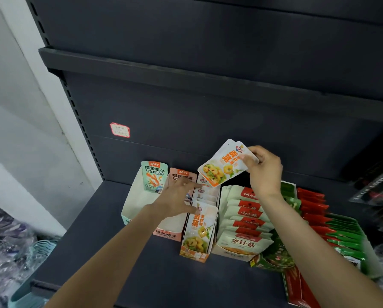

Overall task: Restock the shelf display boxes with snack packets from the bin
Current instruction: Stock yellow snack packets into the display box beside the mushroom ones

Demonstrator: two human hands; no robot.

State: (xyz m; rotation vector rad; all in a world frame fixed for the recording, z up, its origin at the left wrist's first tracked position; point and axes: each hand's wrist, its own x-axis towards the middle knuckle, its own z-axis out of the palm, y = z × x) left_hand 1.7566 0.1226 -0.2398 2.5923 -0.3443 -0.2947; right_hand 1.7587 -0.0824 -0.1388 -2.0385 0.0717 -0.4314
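Fingers of the right hand (261, 167) pinch orange-and-white snack packets (225, 164) above the orange display box (198, 252); the left hand (175, 198), fingers spread straight, touches its packets.

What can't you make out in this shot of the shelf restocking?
Head view:
- Small print on the red-bordered sticker: too small and blurred.
- How many orange packets the right hand holds: they overlap.
- Rear of the pink display box: covered by the left hand.
- Red box: cut by the bottom edge and the right forearm.
- The bin: not identifiable.
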